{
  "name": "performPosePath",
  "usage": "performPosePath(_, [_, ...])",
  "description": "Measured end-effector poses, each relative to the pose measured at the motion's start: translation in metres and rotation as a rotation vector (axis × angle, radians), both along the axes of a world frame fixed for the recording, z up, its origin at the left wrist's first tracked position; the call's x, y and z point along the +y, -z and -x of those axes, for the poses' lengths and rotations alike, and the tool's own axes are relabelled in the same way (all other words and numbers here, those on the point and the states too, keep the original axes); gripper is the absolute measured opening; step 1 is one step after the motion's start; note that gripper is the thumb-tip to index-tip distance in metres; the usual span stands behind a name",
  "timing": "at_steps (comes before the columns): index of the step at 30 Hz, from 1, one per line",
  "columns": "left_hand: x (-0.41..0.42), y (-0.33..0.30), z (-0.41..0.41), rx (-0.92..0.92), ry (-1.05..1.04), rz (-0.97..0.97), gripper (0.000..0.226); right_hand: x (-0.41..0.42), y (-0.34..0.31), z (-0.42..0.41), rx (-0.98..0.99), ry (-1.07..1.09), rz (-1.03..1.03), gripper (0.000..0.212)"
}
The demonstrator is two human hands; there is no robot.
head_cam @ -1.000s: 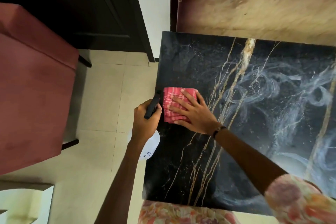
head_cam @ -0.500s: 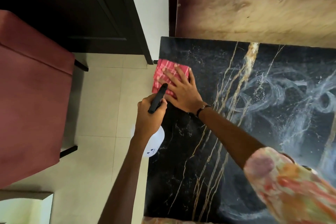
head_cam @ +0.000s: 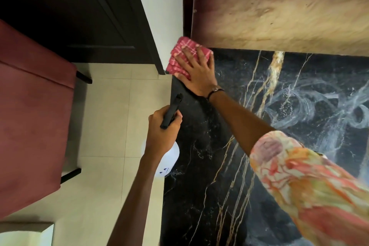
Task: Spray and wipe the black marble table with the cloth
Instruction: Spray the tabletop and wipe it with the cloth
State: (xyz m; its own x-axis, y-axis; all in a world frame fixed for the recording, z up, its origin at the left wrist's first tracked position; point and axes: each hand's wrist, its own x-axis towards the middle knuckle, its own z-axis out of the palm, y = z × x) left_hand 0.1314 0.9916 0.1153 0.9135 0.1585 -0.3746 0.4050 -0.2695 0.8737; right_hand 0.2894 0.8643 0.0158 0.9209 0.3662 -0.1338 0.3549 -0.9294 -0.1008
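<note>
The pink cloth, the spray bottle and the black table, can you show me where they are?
pink cloth [head_cam: 180, 49]: head view, on its checked top near the far corner.
spray bottle [head_cam: 172, 156]: head view, on its white body below the left hand.
black table [head_cam: 201, 195]: head view, on bare marble with gold veins.

Cloth [head_cam: 184, 54] on table's [head_cam: 279, 126] far-left corner

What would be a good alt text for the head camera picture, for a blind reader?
A right hand presses a red checked cloth flat onto the far left corner of a black marble table. The left hand grips a white spray bottle at the table's left edge.
</note>
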Motion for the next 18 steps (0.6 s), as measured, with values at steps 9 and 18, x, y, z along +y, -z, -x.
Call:
performPosePath(9, [-0.001, 0.002, -0.007, 0.004, -0.005, -0.034, 0.015, -0.099, 0.005, 0.034, -0.05, -0.054, -0.041, 0.067])
performPosePath(18, [-0.022, -0.003, -0.009, -0.012, 0.003, -0.028, 0.016, -0.048, 0.003, 0.012, -0.04, -0.063, -0.026, 0.063])
